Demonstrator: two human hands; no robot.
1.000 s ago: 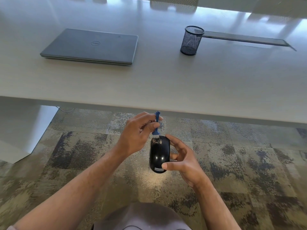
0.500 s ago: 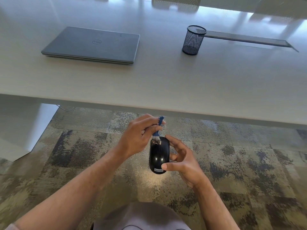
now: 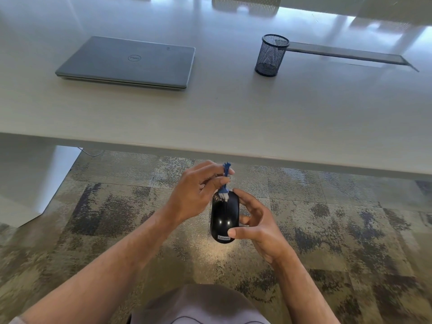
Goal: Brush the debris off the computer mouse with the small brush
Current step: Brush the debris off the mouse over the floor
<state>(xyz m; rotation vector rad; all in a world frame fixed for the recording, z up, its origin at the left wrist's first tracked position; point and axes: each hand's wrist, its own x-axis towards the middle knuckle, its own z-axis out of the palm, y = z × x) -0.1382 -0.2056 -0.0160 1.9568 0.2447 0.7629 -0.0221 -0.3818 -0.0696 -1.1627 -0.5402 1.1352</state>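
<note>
A glossy black computer mouse [image 3: 225, 218] is held in the air over the carpet, in front of the table edge. My right hand [image 3: 258, 226] grips it from the right side, thumb on its near end. My left hand [image 3: 196, 191] pinches a small blue brush [image 3: 225, 183] with white bristles. The bristles touch the far left part of the mouse, where some pale debris lies. The brush handle points up and away from me.
A white table [image 3: 233, 118] spans the view ahead. On it lie a closed grey laptop [image 3: 131, 63] at the left and a black mesh pen cup [image 3: 271, 54] at the right, beside a cable slot [image 3: 350, 56]. Patterned carpet [image 3: 350, 230] lies below; my knee [image 3: 198, 305] shows at the bottom.
The brush has shifted slightly over the far end of the mouse, its handle tilting a little. The mouse and my right hand have stayed almost still.
</note>
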